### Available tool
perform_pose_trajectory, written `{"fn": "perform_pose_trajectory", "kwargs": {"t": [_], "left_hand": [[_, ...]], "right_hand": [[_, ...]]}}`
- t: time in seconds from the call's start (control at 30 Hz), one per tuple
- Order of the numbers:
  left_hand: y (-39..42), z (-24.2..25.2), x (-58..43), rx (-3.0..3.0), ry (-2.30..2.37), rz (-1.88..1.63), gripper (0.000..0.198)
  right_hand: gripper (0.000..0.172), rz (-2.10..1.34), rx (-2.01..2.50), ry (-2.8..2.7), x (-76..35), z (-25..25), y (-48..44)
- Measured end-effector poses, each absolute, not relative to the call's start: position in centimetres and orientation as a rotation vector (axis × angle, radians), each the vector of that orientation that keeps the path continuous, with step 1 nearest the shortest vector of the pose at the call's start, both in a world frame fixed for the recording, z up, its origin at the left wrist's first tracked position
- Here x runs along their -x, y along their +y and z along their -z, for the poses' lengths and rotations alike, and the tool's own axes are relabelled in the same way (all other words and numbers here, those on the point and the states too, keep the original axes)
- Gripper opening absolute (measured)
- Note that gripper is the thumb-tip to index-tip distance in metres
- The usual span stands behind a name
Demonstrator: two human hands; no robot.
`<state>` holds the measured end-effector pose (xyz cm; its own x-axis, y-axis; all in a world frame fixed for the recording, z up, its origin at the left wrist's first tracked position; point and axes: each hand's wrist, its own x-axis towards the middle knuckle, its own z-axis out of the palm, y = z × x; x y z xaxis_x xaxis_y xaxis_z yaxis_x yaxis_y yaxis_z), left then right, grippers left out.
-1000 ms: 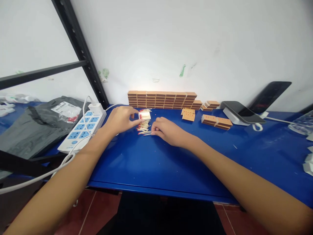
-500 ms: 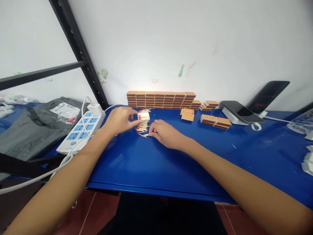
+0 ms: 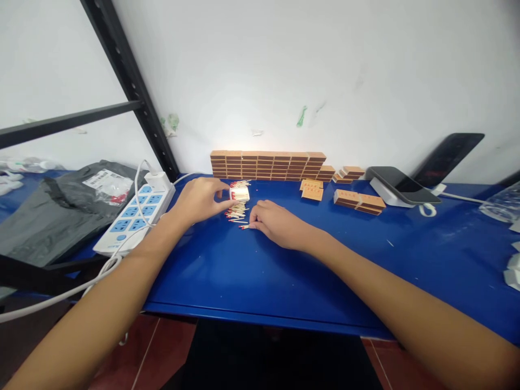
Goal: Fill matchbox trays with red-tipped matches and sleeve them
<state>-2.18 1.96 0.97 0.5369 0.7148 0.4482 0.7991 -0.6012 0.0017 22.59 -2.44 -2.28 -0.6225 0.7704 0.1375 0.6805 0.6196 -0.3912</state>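
A small open matchbox tray full of red-tipped matches sits on the blue table. My left hand pinches the tray's left side between thumb and fingers. In front of the tray lies a loose pile of matches. My right hand rests on the table just right of the pile, fingers curled and pinching one or two matches at the pile's near edge.
A wall of stacked matchboxes lines the back wall, with loose boxes and sleeves to the right. A white power strip and grey bag lie left. A phone on a stand is right.
My right hand has slid slightly toward me and down from the pile, drawing a match out at its near edge. My left hand has stayed on the tray.
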Motion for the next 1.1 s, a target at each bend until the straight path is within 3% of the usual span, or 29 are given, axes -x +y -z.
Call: {"fn": "perform_pose_trajectory", "kwargs": {"t": [0.53,1.1], "left_hand": [[0.6,0.1,0.6,2.759,-1.022,0.708,0.046],[0.4,0.3,0.4,2.812,-0.950,0.778,0.049]], "right_hand": [[0.008,-0.158,1.223,-2.263,-23.9,1.7,-1.2],[0.008,-0.261,1.205,-2.271,-24.0,1.5,-1.4]]}}
